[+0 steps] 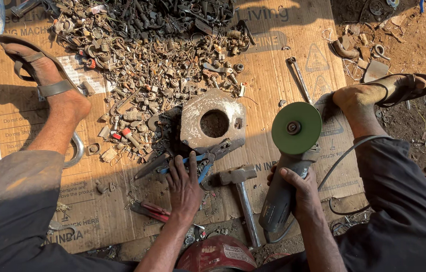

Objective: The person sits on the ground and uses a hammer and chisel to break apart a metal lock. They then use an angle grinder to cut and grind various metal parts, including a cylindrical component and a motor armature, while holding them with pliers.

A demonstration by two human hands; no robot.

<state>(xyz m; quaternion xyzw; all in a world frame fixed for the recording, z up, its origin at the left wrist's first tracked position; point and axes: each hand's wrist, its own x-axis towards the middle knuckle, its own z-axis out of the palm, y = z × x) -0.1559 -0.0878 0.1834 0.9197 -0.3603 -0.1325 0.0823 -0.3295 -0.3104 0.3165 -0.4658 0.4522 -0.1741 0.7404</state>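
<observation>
Left hand (pixel 184 187): lies flat with spread fingers on the blue-handled pliers (pixel 200 162), pressing, not closed around them.
Right hand (pixel 298 189): wraps firmly the grey body of the angle grinder (pixel 289 166), near right on the cardboard (pixel 283 60).
Grinder handling: looks heavy and stiff; the green disc (pixel 296 127) is fragile, so hold the body only.
Metal plate (pixel 214 121): thick, probably heavy, edges rough; it lies just beyond the pliers.
Hammer (pixel 240 189): between both hands.
</observation>
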